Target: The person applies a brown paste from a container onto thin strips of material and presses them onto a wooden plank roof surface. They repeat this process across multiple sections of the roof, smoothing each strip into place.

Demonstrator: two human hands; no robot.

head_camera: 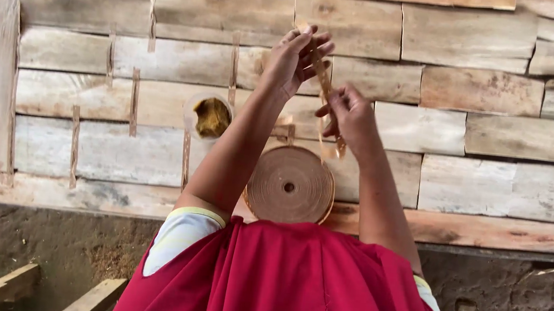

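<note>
Above the coiled roll, in the head view, the person's left hand is raised highest, its fingers pinched shut on the upper end of a thin wooden strip. The right hand sits just below and to the right, fingers curled closed around the same strip lower down — the strip runs slanting between the two hands and its tail hangs on toward the roll, though where it meets the coil cannot be told. The roll lies flat on the plank table, a tight spiral of strip with a small hole at its centre, close to the near edge and between the two forearms.

Left of the left forearm stands a small round cup of yellow-brown stuff, near the roll but apart from it. Several loose strips lie upright across the boards on the left half; the right half of the table holds nothing but bare, pale, rough planks. A red cloth covers the person's lap below the table edge. Beneath and around is a dirt floor — with wooden offcuts at the lower left.
</note>
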